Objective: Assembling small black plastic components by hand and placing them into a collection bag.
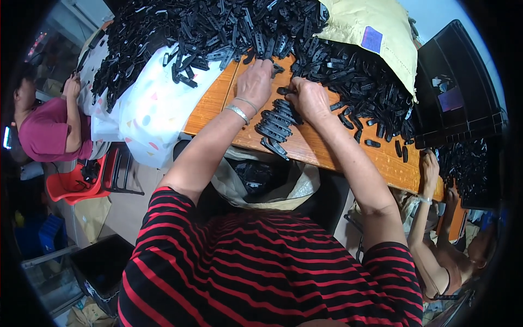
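Observation:
My left hand (254, 82), with a silver bangle on the wrist, rests fingers-down at the near edge of a big heap of small black plastic parts (218, 27) on the wooden table (321, 148). My right hand (308, 98) pinches one black part beside it. Between and below both hands lies a neat overlapping row of the same black parts (275, 124), running toward the table's front edge. What the left fingers grip is hidden.
A patterned white cloth (147, 111) hangs off the table's left end. A yellowish sack (370, 27) and a black crate (457, 82) stand at right. An open bag (261, 182) sits under the table. One person sits at left (49, 128), another at right (436, 240).

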